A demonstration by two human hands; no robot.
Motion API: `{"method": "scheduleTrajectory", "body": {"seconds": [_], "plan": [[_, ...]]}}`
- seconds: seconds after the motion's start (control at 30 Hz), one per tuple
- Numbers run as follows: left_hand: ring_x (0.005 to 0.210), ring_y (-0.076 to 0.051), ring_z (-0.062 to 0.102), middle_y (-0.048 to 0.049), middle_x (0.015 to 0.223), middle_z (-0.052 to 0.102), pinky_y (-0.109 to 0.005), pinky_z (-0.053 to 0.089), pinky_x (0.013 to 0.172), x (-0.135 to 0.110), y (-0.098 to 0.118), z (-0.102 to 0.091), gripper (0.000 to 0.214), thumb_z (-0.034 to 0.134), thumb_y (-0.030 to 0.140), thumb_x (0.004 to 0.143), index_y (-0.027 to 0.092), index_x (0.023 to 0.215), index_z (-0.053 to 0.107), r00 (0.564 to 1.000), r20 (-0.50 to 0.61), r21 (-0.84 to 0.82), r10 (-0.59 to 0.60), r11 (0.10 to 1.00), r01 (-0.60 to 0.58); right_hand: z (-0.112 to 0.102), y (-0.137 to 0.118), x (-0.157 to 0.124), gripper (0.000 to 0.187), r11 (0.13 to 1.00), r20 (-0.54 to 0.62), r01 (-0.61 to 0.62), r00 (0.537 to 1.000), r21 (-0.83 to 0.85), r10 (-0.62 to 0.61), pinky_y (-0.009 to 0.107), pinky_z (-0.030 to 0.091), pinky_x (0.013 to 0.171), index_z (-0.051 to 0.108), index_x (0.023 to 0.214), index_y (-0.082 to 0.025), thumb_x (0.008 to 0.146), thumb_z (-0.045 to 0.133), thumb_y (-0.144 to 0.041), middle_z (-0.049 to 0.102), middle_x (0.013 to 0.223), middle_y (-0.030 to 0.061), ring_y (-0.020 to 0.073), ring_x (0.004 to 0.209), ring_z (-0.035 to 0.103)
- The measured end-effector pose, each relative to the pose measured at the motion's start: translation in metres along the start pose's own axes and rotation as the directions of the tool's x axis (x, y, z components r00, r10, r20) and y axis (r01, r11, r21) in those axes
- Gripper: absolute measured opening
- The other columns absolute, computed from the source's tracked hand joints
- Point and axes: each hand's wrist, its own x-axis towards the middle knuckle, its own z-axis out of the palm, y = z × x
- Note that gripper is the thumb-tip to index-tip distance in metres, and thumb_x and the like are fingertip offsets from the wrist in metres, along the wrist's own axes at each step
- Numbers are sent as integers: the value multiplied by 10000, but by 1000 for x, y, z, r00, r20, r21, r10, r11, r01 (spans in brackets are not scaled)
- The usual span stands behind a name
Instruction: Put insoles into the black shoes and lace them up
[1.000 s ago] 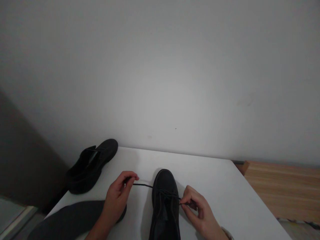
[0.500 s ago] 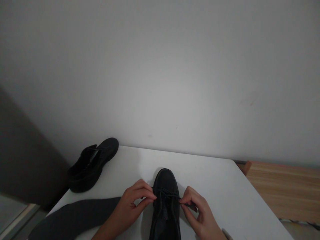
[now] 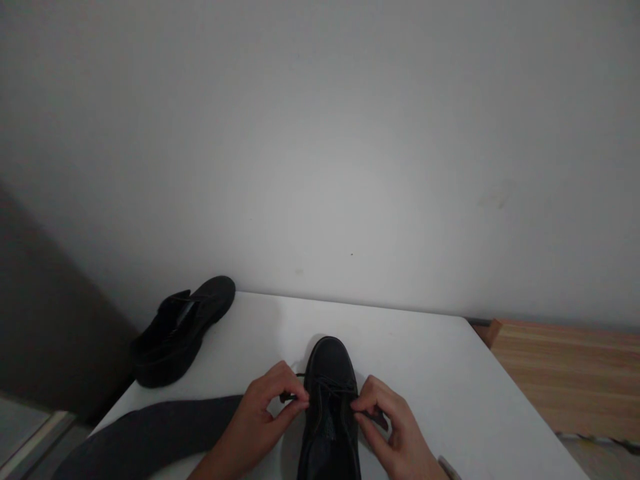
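Note:
A black lace-up shoe (image 3: 330,360) lies toe away from me on the white table, its heel cut off by the lower edge of the view. Thin dark laces (image 3: 333,385) cross its front. My left hand (image 3: 267,407) pinches thumb and finger at the left edge of the shoe's opening. A bit of lace sticks out beside those fingers. On the opposite edge, my right hand (image 3: 393,427) is pinched closed too. A dark flat piece shows between its fingers; whether it is the shoe's flap or a lace, I cannot tell.
A second black shoe (image 3: 185,333) stands at the table's back left corner, against the wall. Dark grey cloth (image 3: 165,427) lies by my left forearm. Behind the white table (image 3: 420,347) rises a pale wall (image 3: 320,167). Wood-grain furniture (image 3: 565,373) is at the right.
My right hand has shifted slightly left, closer over the shoe's edge. My left hand has moved very little, and more dark lace shows beside its fingers. The view has shifted slightly.

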Motion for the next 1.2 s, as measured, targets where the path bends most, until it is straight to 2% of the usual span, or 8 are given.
{"method": "scheduleTrajectory", "body": {"seconds": [0.27, 0.37, 0.47, 0.6, 0.8, 0.97, 1.03, 1.2], "plan": [[681, -160, 627, -18, 745, 673, -245, 477, 635, -2, 0, 2, 63, 705, 233, 879, 205, 822, 704, 998, -23, 47, -66, 997, 67, 0, 0, 1, 108, 1000, -8, 4, 1000, 8, -4, 272, 425, 608, 610, 895, -232, 971, 535, -221, 530, 783, 16, 180, 724, 548], [668, -165, 629, -22, 712, 678, -251, 471, 621, -2, -4, 2, 134, 711, 284, 885, 203, 779, 717, 999, -31, 62, -33, 997, 35, 0, 2, 0, 100, 1000, -2, -1, 1000, -6, 1, 280, 427, 615, 610, 901, -230, 970, 538, -228, 537, 785, 20, 184, 726, 552], [703, -175, 644, -33, 723, 702, -259, 488, 643, -1, -5, 1, 116, 700, 293, 900, 218, 827, 751, 1000, -6, 33, 20, 999, -20, 0, 3, 0, 90, 1000, 8, -4, 1000, -18, 4, 288, 432, 623, 609, 908, -229, 970, 543, -233, 543, 790, 22, 186, 731, 556], [741, -184, 654, -48, 766, 714, -271, 509, 670, 2, 1, -1, 107, 668, 254, 921, 227, 878, 761, 999, 29, 23, 37, 999, -38, 0, 1, 1, 84, 1000, -2, 5, 1000, -30, -5, 299, 443, 640, 607, 899, -227, 963, 554, -234, 553, 787, 24, 190, 731, 561], [808, -191, 660, -62, 834, 707, -293, 518, 720, 0, 10, -6, 205, 545, 145, 958, 229, 999, 728, 996, 79, 14, 50, 999, -51, -1, -2, 0, 78, 998, 9, 8, 1000, -59, -8, 302, 457, 659, 610, 923, -229, 964, 544, -227, 587, 809, 33, 195, 746, 574], [789, -190, 670, -57, 846, 713, -294, 530, 720, -5, 2, -4, 192, 580, 169, 941, 240, 1058, 715, 999, 33, 34, 37, 999, -39, 1, 1, -2, 63, 999, -28, -27, 999, -37, 26, 303, 487, 703, 573, 999, -231, 974, 515, -239, 588, 879, 40, 195, 777, 582], [764, -189, 673, -51, 825, 708, -285, 534, 702, -6, -1, -3, 158, 614, 209, 929, 240, 1040, 723, 1000, 18, 49, 15, 999, -16, 1, 1, -2, 70, 999, -36, -31, 999, -23, 30, 306, 488, 712, 555, 977, -229, 986, 488, -249, 575, 869, 38, 197, 784, 576], [673, -168, 655, -20, 727, 683, -247, 507, 633, -3, -3, -2, 72, 690, 256, 889, 217, 832, 713, 1000, -19, 90, -9, 996, 10, 1, -2, -1, 99, 1000, -6, -13, 1000, -11, 13, 307, 465, 710, 532, 938, -233, 998, 453, -241, 558, 854, 35, 200, 785, 552]]}}
